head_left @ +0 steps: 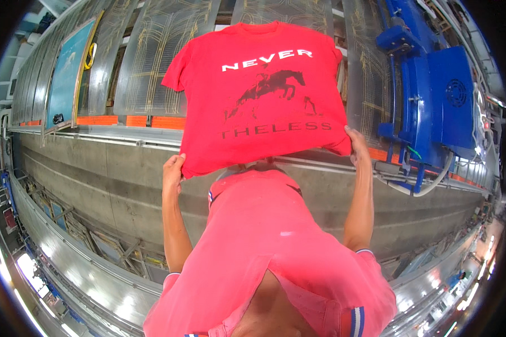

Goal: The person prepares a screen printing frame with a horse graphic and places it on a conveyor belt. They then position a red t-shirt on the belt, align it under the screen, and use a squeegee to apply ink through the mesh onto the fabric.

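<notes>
A red T-shirt point(208, 101) with white and dark lettering and a dark horse-and-rider print lies face up over the long printing table, its collar at the far side. Its bottom hem hangs toward me past the table's near edge. At the hem's left corner my left hand point(174, 168) is closed, pinching the cloth between thumb and fingers. My right hand point(356, 143) grips the right corner, thumb on top, the other fingers partly hidden. Between my hands the cloth is spread, slightly slack along the hem.
Grey panels with yellowish line marks point(157, 62) cover the table. A framed teal screen point(70, 70) stands on the left. On the right, a blue machine point(444, 101) with a hose reaches over the table's edge. Concrete floor point(107, 174) runs below; another long metal table point(95, 281) lies behind me.
</notes>
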{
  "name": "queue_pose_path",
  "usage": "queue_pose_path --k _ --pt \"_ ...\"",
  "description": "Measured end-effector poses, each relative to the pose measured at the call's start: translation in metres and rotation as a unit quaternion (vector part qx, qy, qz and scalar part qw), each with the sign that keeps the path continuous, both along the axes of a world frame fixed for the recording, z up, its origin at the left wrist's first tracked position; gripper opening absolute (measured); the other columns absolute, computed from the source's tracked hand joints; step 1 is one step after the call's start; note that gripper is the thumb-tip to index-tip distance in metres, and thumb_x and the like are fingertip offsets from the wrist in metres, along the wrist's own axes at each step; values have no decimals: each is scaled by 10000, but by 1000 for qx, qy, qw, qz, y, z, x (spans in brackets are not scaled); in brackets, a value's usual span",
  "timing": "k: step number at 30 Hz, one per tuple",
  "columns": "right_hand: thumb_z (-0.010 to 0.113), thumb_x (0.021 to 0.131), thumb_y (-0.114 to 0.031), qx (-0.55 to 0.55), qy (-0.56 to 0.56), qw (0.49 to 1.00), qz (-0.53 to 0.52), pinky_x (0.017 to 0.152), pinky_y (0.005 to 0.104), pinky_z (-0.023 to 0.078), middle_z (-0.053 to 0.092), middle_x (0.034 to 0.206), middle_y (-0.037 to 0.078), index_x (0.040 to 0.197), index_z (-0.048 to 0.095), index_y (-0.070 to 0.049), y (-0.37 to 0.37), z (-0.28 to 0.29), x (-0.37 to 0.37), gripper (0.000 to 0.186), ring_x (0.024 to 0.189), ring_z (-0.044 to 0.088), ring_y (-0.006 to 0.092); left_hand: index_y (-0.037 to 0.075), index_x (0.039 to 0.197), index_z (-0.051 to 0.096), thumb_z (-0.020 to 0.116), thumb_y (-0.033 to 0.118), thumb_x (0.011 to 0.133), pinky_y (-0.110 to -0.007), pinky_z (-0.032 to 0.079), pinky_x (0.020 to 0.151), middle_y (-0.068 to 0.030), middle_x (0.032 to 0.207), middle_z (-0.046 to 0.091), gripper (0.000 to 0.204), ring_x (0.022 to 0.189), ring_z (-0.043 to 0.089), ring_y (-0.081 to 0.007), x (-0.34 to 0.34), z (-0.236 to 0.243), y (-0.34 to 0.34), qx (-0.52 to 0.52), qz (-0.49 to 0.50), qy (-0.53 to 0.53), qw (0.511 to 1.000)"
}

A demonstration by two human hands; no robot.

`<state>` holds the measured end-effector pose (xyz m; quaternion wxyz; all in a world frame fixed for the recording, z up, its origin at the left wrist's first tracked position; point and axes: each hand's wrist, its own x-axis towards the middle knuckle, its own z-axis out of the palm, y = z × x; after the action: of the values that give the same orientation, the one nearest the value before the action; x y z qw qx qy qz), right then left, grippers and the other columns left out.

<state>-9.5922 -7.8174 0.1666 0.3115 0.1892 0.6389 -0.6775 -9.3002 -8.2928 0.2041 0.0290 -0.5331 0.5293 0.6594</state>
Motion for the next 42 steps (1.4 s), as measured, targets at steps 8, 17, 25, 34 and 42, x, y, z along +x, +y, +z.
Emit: queue_pose_path --k 8,17,25,34,42 --pt "344 888 -721 -460 53 792 -397 1110 590 279 317 1515 187 1520 123 -90 15 29 17 920 1380 318 399 67 1223 570 642 379 888 -439 430 938 -101 1101 625 463 1091 563 -221 44 -71 -28 -14 160 35 986" --pt "271 943 -667 -505 132 738 -427 1138 596 207 371 1492 127 1530 127 -165 -65 58 32 786 1395 283 356 -42 1156 527 559 445 917 -502 413 979 -168 1104 577 544 1077 532 -322 27 -75 -44 314 414 299 800" --pt "403 921 -659 -202 202 918 -276 1056 462 323 489 1289 193 1426 297 -4 -184 127 117 834 1241 433 287 -37 1032 555 528 507 919 -470 421 938 -163 1010 585 557 999 533 -307 -10 -46 -14 379 298 361 798" --pt "383 886 -713 104 383 914 90 1144 432 189 439 1373 185 1432 311 22 -130 71 210 919 1363 328 286 -60 1045 582 401 616 924 -470 405 940 -169 955 607 710 979 543 -320 -11 -11 32 409 339 392 751" --pt "354 955 -609 323 -9 945 39 1103 461 272 460 1378 216 1430 336 13 -16 -35 269 783 1337 382 329 -39 976 585 370 631 932 -460 404 903 -164 926 592 706 931 541 -294 -6 -2 25 469 405 501 604"
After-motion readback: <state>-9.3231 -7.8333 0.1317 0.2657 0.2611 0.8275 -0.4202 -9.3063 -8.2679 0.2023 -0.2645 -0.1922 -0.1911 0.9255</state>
